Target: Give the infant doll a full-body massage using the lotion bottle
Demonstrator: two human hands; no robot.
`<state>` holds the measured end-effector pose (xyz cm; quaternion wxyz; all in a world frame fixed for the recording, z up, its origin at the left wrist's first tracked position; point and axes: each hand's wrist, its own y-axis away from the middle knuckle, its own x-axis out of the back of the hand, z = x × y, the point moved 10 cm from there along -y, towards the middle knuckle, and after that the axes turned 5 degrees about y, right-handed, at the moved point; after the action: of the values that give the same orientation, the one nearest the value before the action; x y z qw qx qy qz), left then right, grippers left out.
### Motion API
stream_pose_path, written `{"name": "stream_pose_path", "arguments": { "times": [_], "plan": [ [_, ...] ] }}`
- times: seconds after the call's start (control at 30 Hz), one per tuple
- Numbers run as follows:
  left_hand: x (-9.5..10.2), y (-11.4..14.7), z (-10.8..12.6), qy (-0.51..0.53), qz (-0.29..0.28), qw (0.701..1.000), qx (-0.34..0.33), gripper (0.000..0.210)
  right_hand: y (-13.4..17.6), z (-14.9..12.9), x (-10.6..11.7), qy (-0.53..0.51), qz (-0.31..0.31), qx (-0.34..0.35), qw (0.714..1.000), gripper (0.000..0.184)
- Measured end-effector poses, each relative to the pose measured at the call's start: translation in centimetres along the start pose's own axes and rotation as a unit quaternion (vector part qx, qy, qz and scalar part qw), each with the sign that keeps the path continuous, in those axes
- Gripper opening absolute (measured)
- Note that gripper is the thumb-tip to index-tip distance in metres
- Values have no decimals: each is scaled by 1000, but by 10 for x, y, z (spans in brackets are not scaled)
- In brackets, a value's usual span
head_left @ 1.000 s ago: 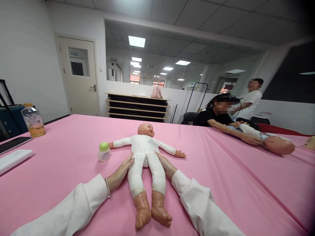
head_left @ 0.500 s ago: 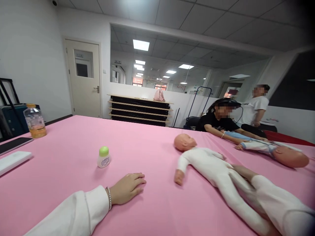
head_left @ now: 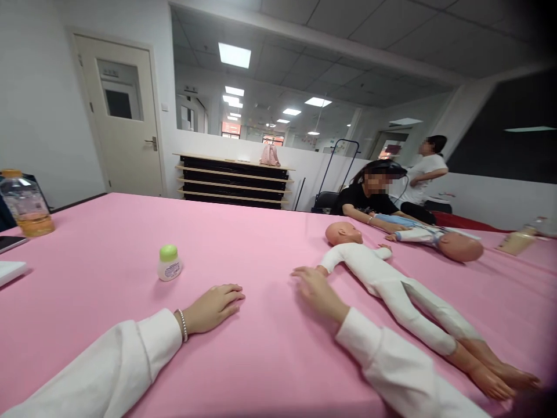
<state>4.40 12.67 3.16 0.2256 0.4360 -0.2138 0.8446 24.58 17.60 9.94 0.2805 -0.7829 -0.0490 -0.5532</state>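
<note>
My left hand (head_left: 214, 309) lies palm down on the pink cloth (head_left: 261, 354), fingers stretched out and holding nothing. Just beyond it stands a small white bottle with a green cap (head_left: 169, 264), apart from the fingers. Slightly blurred, my right hand (head_left: 319, 293) hovers over the cloth with its fingers extended and nothing in them. It overlaps one hand of a baby doll (head_left: 374, 267) in my view; whether they touch I cannot tell. The doll lies on its back in a white bodysuit, its head away from me and its bare feet toward the right front.
Across the table a co-worker (head_left: 369, 194) handles a second doll (head_left: 460, 246) in white and blue. A drink bottle (head_left: 30, 212) and a white flat object (head_left: 11, 271) are at the left edge. A yellowish bottle (head_left: 520, 238) stands far right. Another person (head_left: 429, 168) is behind.
My right hand has left the doll's leg area and swung leftward to beside the doll's arm. The left hand still rests on the cloth. The camera view has shifted.
</note>
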Motion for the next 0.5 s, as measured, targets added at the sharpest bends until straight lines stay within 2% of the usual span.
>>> {"name": "stream_pose_path", "arguments": {
  "times": [0.07, 0.13, 0.23, 0.3, 0.37, 0.43, 0.5],
  "plan": [
    [-2, 2, -2, -6, -7, 1000, -4, 45, 13, -49, -45, 31, -79, 67, 994, 38],
    [-2, 3, -3, -10, -7, 1000, -13, 44, 26, -75, -72, 43, -151, 85, 984, 43],
    [6, 6, -5, -26, 7, 1000, -11, 44, 37, -77, -80, 55, -195, 73, 977, 47],
    [15, 10, -3, -43, 22, 999, 2, 42, 42, -62, -69, 65, -167, 53, 982, 47],
    [22, 19, 3, -58, 36, 998, 17, 41, 54, -47, -54, 76, -98, 36, 992, 45],
    [25, 37, 16, -57, 65, 996, 19, 39, 78, -41, -37, 80, -4, 29, 996, 43],
    [24, 66, 29, -29, 128, 991, 4, 37, 114, -45, -28, 76, 71, 19, 994, 39]
  ]
}}
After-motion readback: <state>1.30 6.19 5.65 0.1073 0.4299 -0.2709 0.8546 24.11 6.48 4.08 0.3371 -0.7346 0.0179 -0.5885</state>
